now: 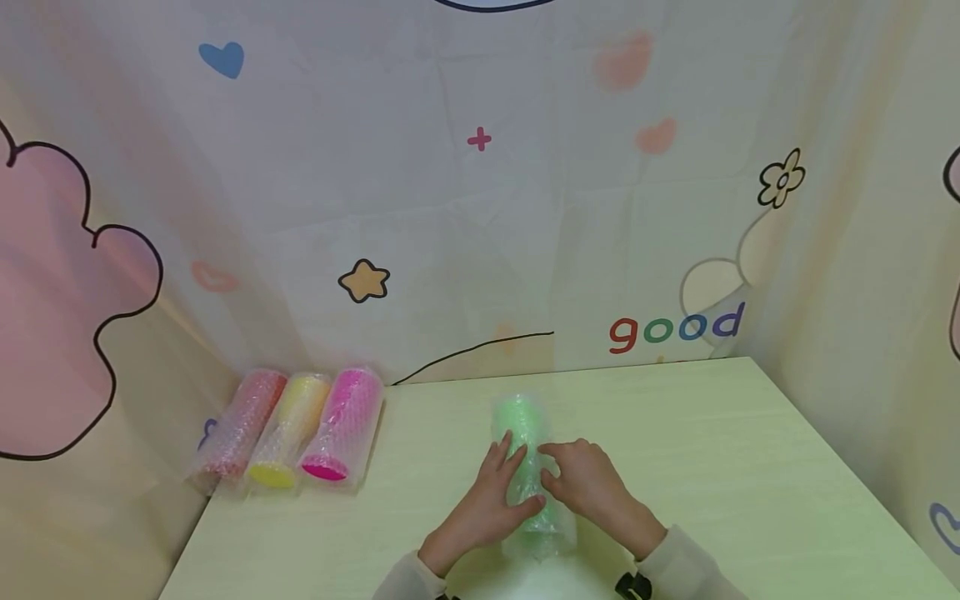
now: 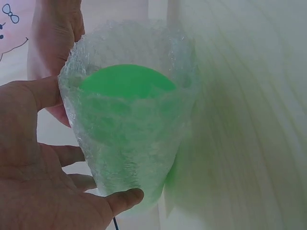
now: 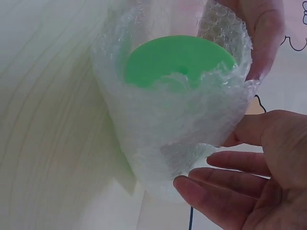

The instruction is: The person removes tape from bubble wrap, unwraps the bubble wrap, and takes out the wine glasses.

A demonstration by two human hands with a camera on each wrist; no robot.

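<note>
A green cylinder [image 1: 519, 412] wrapped in clear bubble wrap [image 3: 158, 115] lies lengthwise on the table, between my hands. Its flat green end [image 2: 127, 79] shows through the loose open end of the wrap in both wrist views. My left hand [image 1: 491, 500] rests on its left side, fingers spread and fairly straight, thumb lying across the near part. From the right, my right hand [image 1: 592, 483] holds thumb and forefinger close together at the wrap's edge and seems to pinch it. The thumb tip is partly hidden by the wrap.
Three more bubble-wrapped cylinders lie side by side at the table's back left: a red one [image 1: 243, 421], a yellow one [image 1: 288, 429] and a pink one [image 1: 345, 425]. A printed curtain [image 1: 480, 250] hangs behind the pale table [image 1: 712, 450].
</note>
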